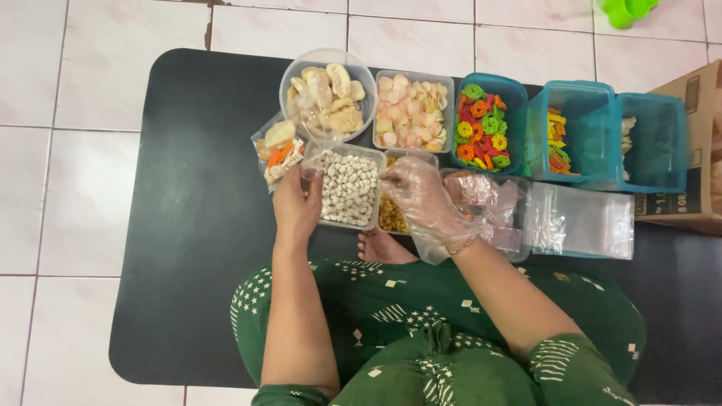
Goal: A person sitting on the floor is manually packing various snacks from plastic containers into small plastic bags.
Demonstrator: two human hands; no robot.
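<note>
Looking down, I see my left hand (295,207) pinching a small clear bag (280,150) of mixed crackers by its lower corner, fingers closed on the plastic. The bag's long axis slants up and away from the hand, toward the far left corner of the black mat (188,225). My gloved right hand (423,197) hovers loosely curled over the tub of yellow snacks (392,214); whether it pinches anything I cannot tell. Between both hands sits the tub of white pellets (347,188).
</note>
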